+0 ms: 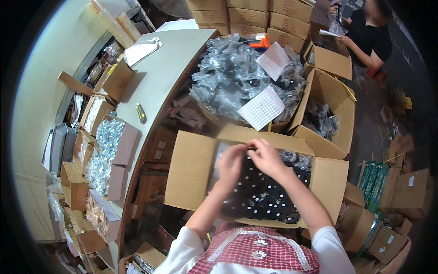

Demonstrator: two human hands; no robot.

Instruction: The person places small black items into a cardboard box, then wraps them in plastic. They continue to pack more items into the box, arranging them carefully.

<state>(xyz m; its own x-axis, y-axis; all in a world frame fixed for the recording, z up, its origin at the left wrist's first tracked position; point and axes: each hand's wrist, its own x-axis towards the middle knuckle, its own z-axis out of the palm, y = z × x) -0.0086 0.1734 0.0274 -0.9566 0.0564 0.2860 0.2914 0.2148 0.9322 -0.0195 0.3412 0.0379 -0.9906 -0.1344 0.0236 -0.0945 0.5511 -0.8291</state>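
In front of me an open cardboard box (191, 171) holds rows of black pieces (273, 201), each marked with a white round dot. Over the far part of this box my left hand (231, 160) and my right hand (266, 157) meet, fingertips pinched together. Between them is a small dark piece (250, 149), mostly hidden by the fingers, so its kind cannot be made out. Clear plastic bags (296, 160) show at the box's far right inside corner.
Beyond the box rises a heap of plastic-bagged items (228, 77), topped by two sheets of round stickers (262, 108) and an orange tool (261, 40). Another open carton (340, 98) stands right. A utility knife (141, 113) lies on the curved table (169, 55). Far right, a person (372, 36) works.
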